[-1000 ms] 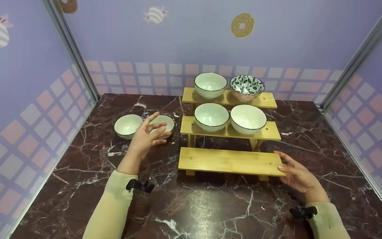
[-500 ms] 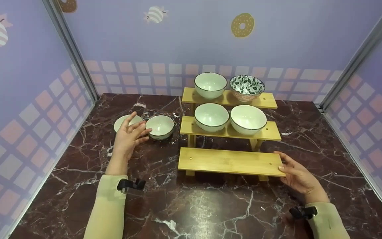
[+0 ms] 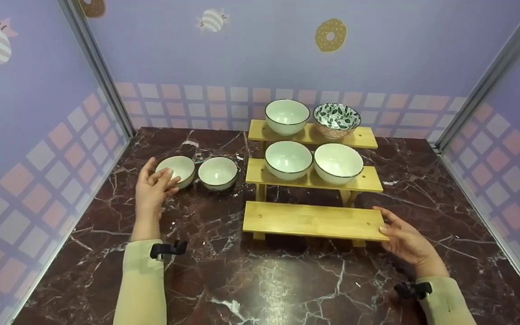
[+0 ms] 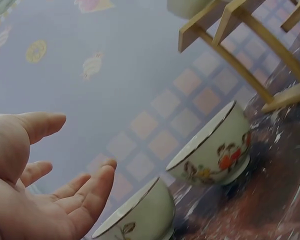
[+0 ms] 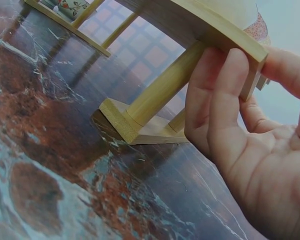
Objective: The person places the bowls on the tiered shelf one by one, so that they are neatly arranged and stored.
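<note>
My left hand (image 3: pixel 151 192) is beside the leftmost bowl (image 3: pixel 183 168) on the marble-patterned table, thumb and fingers spread with nothing between them. In the left wrist view, the fingers lie just above and left of this bowl's rim. Close to its right sits a second pale bowl (image 3: pixel 218 173); its outer side shows red flowers in the left wrist view. My right hand (image 3: pixel 406 241) grips the right end of the lowest board of a three-step wooden rack (image 3: pixel 312 219). In the right wrist view, fingers curl under that board while the thumb side meets its edge.
Two pale bowls, one left (image 3: pixel 288 160) and one right (image 3: pixel 338 162), share the rack's middle step. On the top step, a pale bowl (image 3: pixel 287 117) stands beside a leaf-patterned bowl (image 3: pixel 336 121). Purple wall panels (image 3: pixel 260 49) enclose the table (image 3: pixel 282 284) behind and at both sides.
My left hand has moved leftward from over the second bowl, across the leftmost one, to its left side. Both table bowls now show more fully. The right hand has kept its place on the rack.
</note>
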A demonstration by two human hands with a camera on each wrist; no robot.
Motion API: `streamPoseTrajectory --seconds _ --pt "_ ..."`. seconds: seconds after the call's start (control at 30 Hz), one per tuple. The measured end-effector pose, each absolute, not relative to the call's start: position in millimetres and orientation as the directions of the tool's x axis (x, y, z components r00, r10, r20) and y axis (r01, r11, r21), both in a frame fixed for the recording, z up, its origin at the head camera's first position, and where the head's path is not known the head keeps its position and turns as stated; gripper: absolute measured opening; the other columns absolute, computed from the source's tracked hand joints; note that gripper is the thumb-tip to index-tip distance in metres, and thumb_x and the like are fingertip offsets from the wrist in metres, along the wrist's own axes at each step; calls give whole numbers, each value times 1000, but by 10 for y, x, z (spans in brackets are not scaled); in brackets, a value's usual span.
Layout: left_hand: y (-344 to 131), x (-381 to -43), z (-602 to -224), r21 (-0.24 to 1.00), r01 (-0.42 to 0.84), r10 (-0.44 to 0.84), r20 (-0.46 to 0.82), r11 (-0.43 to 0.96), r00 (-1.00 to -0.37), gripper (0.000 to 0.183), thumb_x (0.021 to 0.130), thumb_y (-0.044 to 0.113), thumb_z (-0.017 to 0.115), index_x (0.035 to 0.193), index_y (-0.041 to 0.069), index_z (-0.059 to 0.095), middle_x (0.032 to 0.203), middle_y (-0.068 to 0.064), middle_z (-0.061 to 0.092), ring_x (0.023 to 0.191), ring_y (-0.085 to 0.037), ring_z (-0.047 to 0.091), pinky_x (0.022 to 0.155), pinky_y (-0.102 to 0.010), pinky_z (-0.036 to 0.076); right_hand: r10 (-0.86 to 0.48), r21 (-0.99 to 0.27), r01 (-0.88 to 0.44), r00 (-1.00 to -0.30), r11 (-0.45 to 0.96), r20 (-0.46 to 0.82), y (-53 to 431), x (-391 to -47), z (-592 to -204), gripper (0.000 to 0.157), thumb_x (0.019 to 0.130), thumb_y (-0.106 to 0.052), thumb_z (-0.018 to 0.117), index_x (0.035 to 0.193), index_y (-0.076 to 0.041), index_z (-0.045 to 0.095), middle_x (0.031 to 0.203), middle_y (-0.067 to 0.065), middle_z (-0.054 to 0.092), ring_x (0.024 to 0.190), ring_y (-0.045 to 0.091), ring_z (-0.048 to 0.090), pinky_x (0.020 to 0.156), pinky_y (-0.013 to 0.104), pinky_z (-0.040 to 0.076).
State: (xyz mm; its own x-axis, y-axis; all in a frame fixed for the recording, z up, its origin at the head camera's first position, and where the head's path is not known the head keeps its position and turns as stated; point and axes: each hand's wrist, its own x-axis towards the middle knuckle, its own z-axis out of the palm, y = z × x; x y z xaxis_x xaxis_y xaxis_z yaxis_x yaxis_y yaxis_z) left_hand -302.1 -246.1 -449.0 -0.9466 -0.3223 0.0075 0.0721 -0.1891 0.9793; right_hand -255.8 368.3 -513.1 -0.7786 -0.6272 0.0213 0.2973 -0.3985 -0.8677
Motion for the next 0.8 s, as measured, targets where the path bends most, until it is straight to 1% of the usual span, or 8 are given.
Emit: streamPoseTrajectory --seconds 0.07,0.17,0.23,0.3,0.4,0.5,0.63,0.8 --pt "-2498 -3021 -4516 982 73 -365 5 -172 -931 74 103 15 63 165 20 22 116 3 53 84 -7 76 67 -18 65 -627 -866 295 -778 -404 28 3687 -2558 -5136 56 108 7 23 150 -26 41 118 5 70 94 11 75 74 18 63" --pt "-2540 -3023 -4557 992 56 -421 2 -117 -907 74 102 17 64 165 22 24 117 2 51 82 -6 75 66 -19 65 -627 -866 296 -779 -403 26 3686 -2558 -5139 56 108 7 24 149 -26 40 118 5 71 95 12 75 75 18 63" --pt "-2559 -3021 -4584 997 30 -451 -6 -72 -893 75 102 19 64 165 24 23 123 -1 49 82 -6 75 67 -20 65 -630 -867 294 -776 -402 30 3689 -2560 -5141 56 108 7 23 150 -25 39 119 4 70 95 11 75 74 18 63" --pt "-2576 -3021 -4615 999 -6 -467 -22 -35 -884 76 102 20 64 165 26 21 132 -7 47 81 -6 74 68 -20 65 -632 -868 295 -774 -401 29 3691 -2562 -5141 55 108 7 22 151 -25 38 119 4 69 95 11 75 73 18 63" --pt "-2597 -3030 -4668 998 -59 -460 -55 -5 -886 80 103 22 63 166 27 15 146 -17 40 78 -5 73 69 -20 65 -637 -866 300 -770 -400 27 3698 -2564 -5137 56 108 7 21 151 -25 38 120 4 68 95 11 74 73 18 63" --pt "-2619 -3056 -4739 994 -107 -434 -95 2 -896 84 103 24 62 167 28 7 156 -23 31 78 -4 73 71 -21 66 -639 -861 312 -769 -403 20 3692 -2562 -5128 57 108 7 21 150 -26 40 120 4 69 95 11 74 73 18 63" --pt "-2627 -3112 -4843 989 -147 -401 -143 -20 -905 91 103 26 62 167 32 -3 165 -24 21 79 -5 73 71 -21 67 -639 -857 319 -769 -405 16 3683 -2557 -5119 57 108 7 21 149 -27 41 120 5 69 95 12 75 74 19 63" --pt "-2607 -3196 -4945 985 -144 -378 -168 -91 -911 97 103 25 62 164 38 -12 170 -21 9 78 -7 75 73 -24 68 -635 -853 318 -772 -414 20 3683 -2556 -5126 57 108 7 21 150 -26 40 121 5 68 96 12 75 75 19 63"
